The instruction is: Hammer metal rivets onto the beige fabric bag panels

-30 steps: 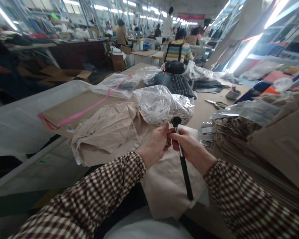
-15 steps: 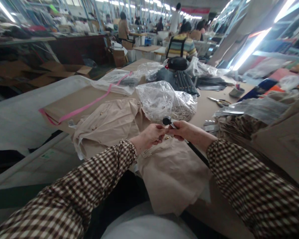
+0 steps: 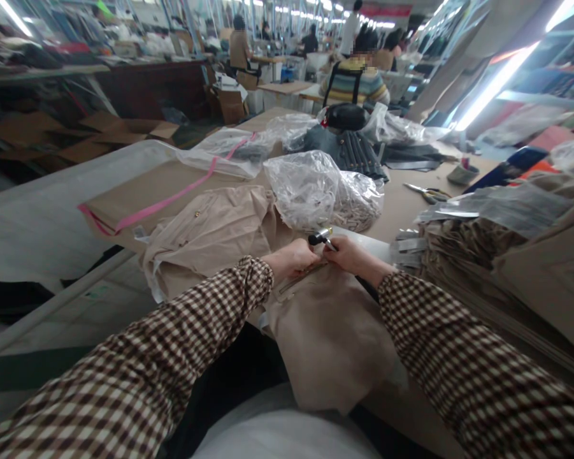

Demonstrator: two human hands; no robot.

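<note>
Right hand (image 3: 348, 255) clamped round hammer (image 3: 321, 237), left hand (image 3: 294, 258) at cloth (image 3: 334, 338), can't tell if pinching; loose grip could drop hammer onto left hand.

Cool white indoor light, fairly dim in foreground. Long tube light (image 3: 497, 86) at right blown out, hazy glow around it; ceiling lights (image 3: 327, 5) bright at back. Hard glints on plastic bag (image 3: 303, 188), small shine on hammer (image 3: 321, 236). Deep shadow below table (image 3: 396, 197). Wide-lens stretch at edges: sleeves (image 3: 119, 382) swell toward bottom corners. Background people (image 3: 356, 86) soft, some heads pixelated. Fine detail between left hand (image 3: 294, 260) and right hand (image 3: 348, 255) unclear.
</note>
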